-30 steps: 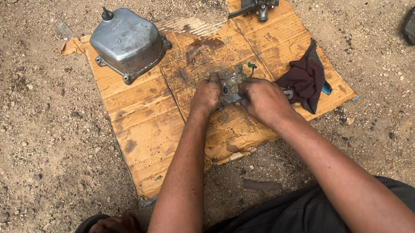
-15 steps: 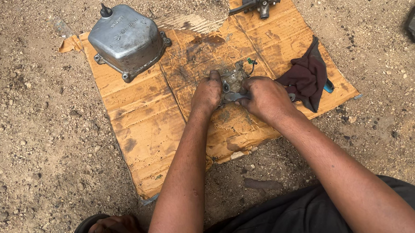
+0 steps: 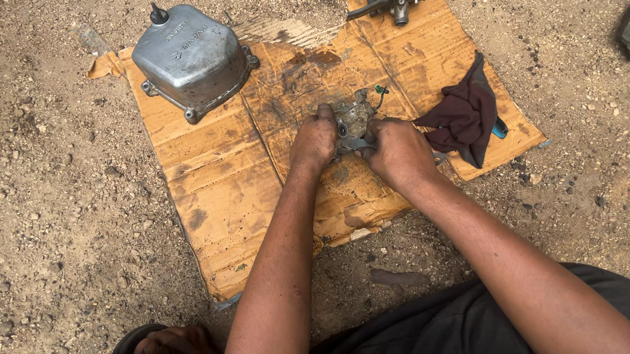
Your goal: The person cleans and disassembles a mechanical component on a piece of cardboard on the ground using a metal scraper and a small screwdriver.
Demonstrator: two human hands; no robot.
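**Small metal part gripped in both hands over cardboard**

The small grimy metal part (image 3: 355, 118) sits mid-sheet on the stained cardboard (image 3: 214, 198). The left hand (image 3: 314, 139) and right hand (image 3: 399, 152) both curl tight around it. A grey metal cover (image 3: 191, 59) lies upper left, a dark red rag (image 3: 464, 117) just right.

- Soft, even daylight, bright without harshness.
- Shadows are faint and short, pooling under the grey metal cover (image 3: 191, 60) and the dark red rag (image 3: 463, 117).
- Mild sheen on the cover's top; no strong glare.
- Focus is sharp throughout, with slight wide-angle stretching at the edges.
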